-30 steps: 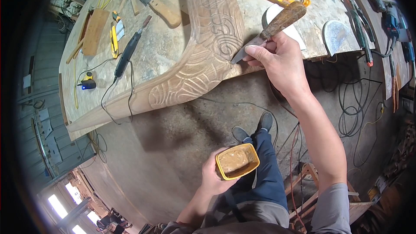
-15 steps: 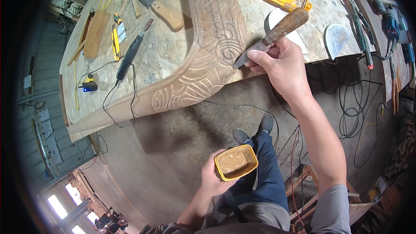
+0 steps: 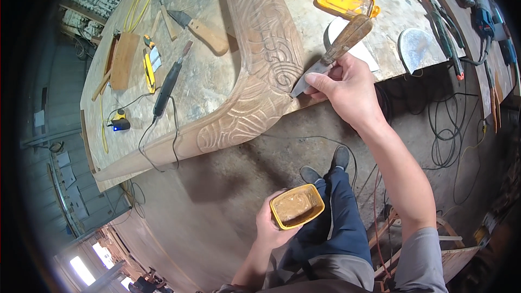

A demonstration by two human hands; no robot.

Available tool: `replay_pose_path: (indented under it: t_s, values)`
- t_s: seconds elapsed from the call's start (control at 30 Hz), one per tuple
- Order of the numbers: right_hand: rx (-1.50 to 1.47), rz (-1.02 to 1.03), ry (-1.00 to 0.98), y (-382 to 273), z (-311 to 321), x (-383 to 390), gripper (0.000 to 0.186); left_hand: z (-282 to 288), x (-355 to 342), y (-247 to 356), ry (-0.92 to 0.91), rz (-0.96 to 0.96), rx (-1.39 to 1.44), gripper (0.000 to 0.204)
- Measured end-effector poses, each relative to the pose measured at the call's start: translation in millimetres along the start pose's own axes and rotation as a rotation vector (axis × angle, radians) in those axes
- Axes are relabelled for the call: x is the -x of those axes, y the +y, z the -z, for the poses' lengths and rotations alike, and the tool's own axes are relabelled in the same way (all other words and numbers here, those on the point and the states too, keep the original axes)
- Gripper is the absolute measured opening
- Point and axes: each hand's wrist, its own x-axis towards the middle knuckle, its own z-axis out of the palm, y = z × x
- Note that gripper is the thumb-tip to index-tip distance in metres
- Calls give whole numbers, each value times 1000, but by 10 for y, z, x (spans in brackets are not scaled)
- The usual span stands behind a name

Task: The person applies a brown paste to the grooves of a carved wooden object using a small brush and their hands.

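Observation:
My right hand [image 3: 347,88] is closed on a putty knife [image 3: 347,38], fingers pinching the blade and the wooden handle pointing up and away. The blade's tip meets the near edge of a carved wooden piece [image 3: 255,103], beside its spiral pattern. This brown piece is bent, with swirling grooves, and lies on the worktable. Lower down, in front of my legs, my left hand [image 3: 269,225] grips a yellow-rimmed tub [image 3: 275,214] from its left side. Tan paste [image 3: 296,204] lies inside the tub.
On the worktable [image 3: 209,84] are a yellow lid [image 3: 347,1], a wide-bladed knife [image 3: 206,33], a yellow utility knife [image 3: 149,70], a corded black tool [image 3: 169,87] and a wooden block [image 3: 126,59]. Pliers-like tools [image 3: 434,16] line the right side. Cables [image 3: 448,141] coil on the floor.
The whole view has shifted and turned slightly. The putty knife stays at the carving's edge in my right hand, and the tub stays in my left.

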Motion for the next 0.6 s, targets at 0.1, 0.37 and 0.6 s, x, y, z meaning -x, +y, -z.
replay_pose_path:
  t_s: [0.1,0.37,0.6]
  values:
    - [93,-11,24,52,14,-35,16,-12,-3,6,9,24,-2,76]
    - [-33,29,69,43,54,32,11,16,9,144,9,19,-80,79]
    - [-480,144,262,393,233,683,32,230,-74,426,102,-194,6,90]
